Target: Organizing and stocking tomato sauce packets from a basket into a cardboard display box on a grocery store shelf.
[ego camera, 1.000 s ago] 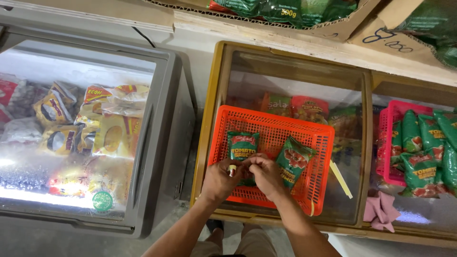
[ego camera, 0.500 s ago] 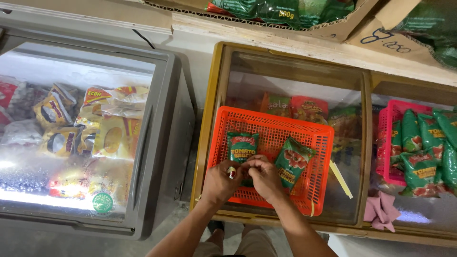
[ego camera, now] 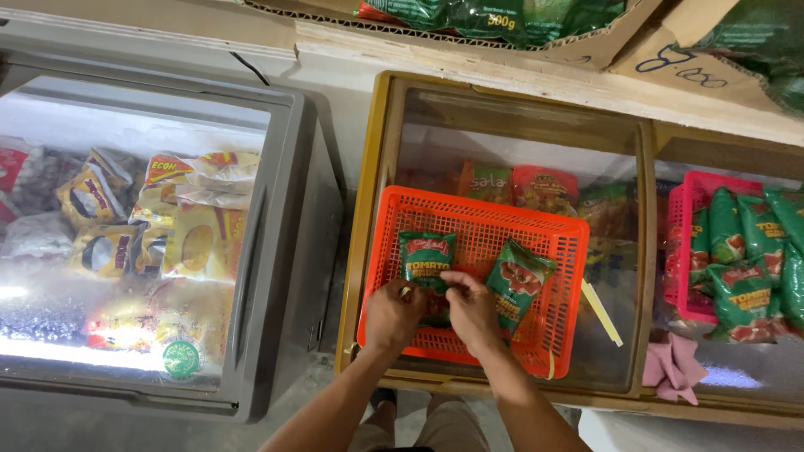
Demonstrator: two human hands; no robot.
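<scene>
1. Both hands, left hand and right hand, pinch the lower edge of a green sauce pouch lying in the orange basket, near its left wall.
2. The step in hand looks like placing pouches; a steady, flat set-down beside the second pouch seems needed.

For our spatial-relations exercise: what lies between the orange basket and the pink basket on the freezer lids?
In the head view, between the orange basket and the pink basket lie a pale flat stick on glass and the lid's frame bar.
</scene>
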